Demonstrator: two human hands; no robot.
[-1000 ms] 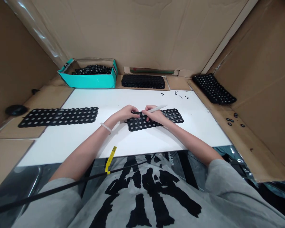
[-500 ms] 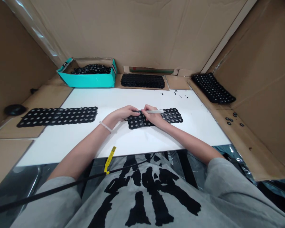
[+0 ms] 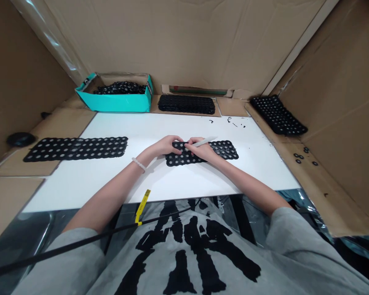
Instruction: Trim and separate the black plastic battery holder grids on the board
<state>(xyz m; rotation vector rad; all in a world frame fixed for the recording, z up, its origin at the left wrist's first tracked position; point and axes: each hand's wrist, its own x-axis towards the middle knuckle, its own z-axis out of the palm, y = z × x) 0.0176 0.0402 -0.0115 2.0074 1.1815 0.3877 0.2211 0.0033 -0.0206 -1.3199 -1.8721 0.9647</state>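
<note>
A black perforated plastic sheet (image 3: 224, 150) with rows of round holes lies on the white tabletop (image 3: 141, 128), just ahead of my chest. My left hand (image 3: 167, 145) grips its left part, fingers over the top edge. My right hand (image 3: 201, 149) sits on the sheet's middle, pinching a slim white pen-like tool (image 3: 206, 141) whose tip is hidden by my fingers. The sheet's middle is covered by both hands.
A longer perforated sheet (image 3: 75, 148) lies left of my hands. Behind the table stand a teal box (image 3: 117, 102) of black pieces and a flat black stack (image 3: 186, 104). Another stack (image 3: 278, 115) and small black rings (image 3: 299, 157) lie on cardboard at right.
The white tool has swung from nearly level to slanting up and to the right. My right hand has shifted slightly on the sheet, and my left hand stays on it.
</note>
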